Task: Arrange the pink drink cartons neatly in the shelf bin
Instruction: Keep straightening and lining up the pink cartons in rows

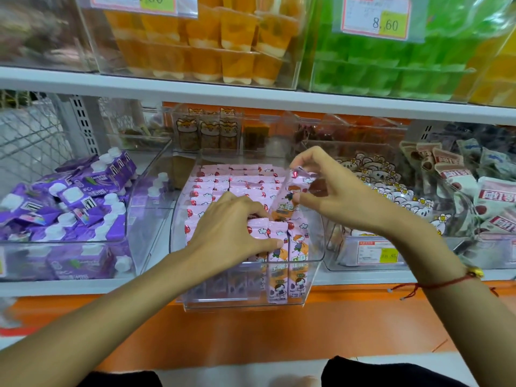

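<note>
Most of the pink drink cartons (240, 180) already stand in tidy upright rows filling our clear shelf bin (315, 255) from back to front, so we judge the job nearly done. One loose carton (290, 194) is left: it hangs tilted above the front right part of the bin, its lower end dipping toward the front row, where two cartons (287, 247) stand against the bin's front wall. We pinch this carton with our right hand (335, 196), the fingertips (293, 164) at its top edge and the thumb lower on its face, so the carton sits to the left of the palm, leaning down and away from it. Our left hand (231, 224) lies flat across the front rows, fingers straight and spread, the thumb pressing on the top of a front carton and grasping nothing. What remains, as we see it, is to slide the tilted carton upright into the row. Purple cartons (69, 196) fill the neighbouring bin on the left.
</note>
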Action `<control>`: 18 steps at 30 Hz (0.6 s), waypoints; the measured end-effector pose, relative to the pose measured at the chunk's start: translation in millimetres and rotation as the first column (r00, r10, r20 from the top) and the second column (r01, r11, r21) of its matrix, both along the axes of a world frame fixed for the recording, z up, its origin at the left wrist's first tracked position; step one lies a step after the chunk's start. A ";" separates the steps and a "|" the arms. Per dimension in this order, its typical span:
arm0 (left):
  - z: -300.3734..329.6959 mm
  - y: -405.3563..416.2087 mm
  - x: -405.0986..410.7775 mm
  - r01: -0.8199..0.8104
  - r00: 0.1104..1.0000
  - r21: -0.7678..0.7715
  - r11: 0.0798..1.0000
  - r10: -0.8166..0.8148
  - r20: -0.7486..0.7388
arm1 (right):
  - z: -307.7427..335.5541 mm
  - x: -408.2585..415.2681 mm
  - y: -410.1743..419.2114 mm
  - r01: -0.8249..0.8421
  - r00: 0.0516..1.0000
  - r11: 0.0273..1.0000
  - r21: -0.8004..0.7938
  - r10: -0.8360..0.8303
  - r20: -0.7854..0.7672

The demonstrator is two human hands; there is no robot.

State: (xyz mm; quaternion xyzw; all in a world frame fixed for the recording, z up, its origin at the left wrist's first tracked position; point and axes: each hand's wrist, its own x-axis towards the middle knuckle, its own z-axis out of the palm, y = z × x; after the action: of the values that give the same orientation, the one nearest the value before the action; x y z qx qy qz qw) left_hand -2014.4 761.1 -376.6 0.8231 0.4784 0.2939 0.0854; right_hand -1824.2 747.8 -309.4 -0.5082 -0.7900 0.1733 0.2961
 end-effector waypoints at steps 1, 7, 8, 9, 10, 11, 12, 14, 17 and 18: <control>-0.3 -0.4 -1.5 0.011 1.000 -0.008 1.000 -0.011 0.010 | 1.6 3.8 0.5 -0.015 1.000 0.999 -0.028 0.016 0.007; -3.9 1.5 -7.3 0.030 0.998 -0.033 0.999 -0.028 0.050 | 4.8 -11.1 13.9 -0.011 0.980 0.987 0.158 -0.020 0.197; -4.2 2.0 -7.7 0.033 0.998 -0.046 0.998 -0.031 0.057 | 2.0 -15.5 16.6 -0.009 0.957 0.975 0.222 -0.056 0.285; -4.2 2.3 -7.9 0.036 0.998 -0.056 0.998 -0.032 0.061 | -2.9 -19.1 18.4 -0.017 0.929 0.970 0.241 -0.074 0.364; -4.1 2.5 -7.9 0.036 0.997 -0.064 0.997 -0.032 0.063 | -9.8 -21.8 19.3 -0.029 0.897 0.974 0.226 -0.074 0.435; -3.7 2.4 -7.8 0.035 0.997 -0.067 0.997 -0.030 0.065 | -17.8 -23.5 19.3 -0.040 0.862 0.978 0.206 -0.071 0.501; -3.3 2.1 -7.6 0.033 0.997 -0.066 0.997 -0.029 0.066 | -25.3 -24.6 18.6 -0.043 0.827 0.978 0.202 -0.078 0.557; -3.0 1.5 -7.0 0.031 0.997 -0.059 0.998 -0.027 0.066 | -33.0 -23.3 15.7 -0.025 0.800 0.973 0.228 -0.117 0.588; -2.9 0.7 -6.5 0.033 0.996 -0.047 0.998 -0.029 0.085 | -30.8 -19.5 12.0 -0.026 0.813 0.973 0.229 -0.113 0.571; -2.5 -0.1 -6.2 0.037 0.995 -0.039 0.999 -0.033 0.093 | -29.6 -18.5 9.6 -0.037 0.823 0.972 0.230 -0.101 0.559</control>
State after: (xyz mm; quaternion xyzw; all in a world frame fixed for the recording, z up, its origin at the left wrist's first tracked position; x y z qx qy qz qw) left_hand -2020.6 761.0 -379.1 0.8149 0.4653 0.3205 0.1292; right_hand -1842.8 757.3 -339.1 -0.5119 -0.8481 -0.0835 0.1079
